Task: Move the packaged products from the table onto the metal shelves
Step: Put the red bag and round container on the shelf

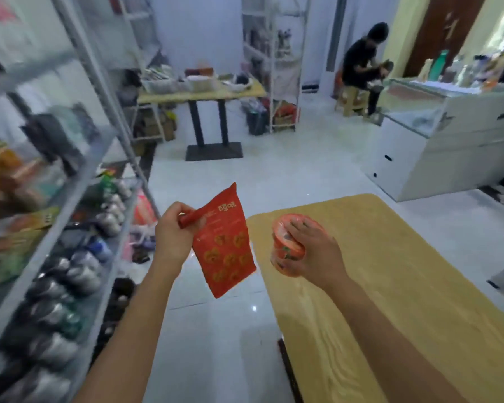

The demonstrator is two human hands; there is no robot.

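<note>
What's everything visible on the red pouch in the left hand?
The red pouch is a flat, glossy, flexible-looking packet with pale lettering near its top and rows of yellow-orange round motifs below. The left hand pinches its upper edge, which curls in the fingers. It hangs tilted in the air, one corner up, over the white floor beside the wooden table. Nothing else touches it.
</note>
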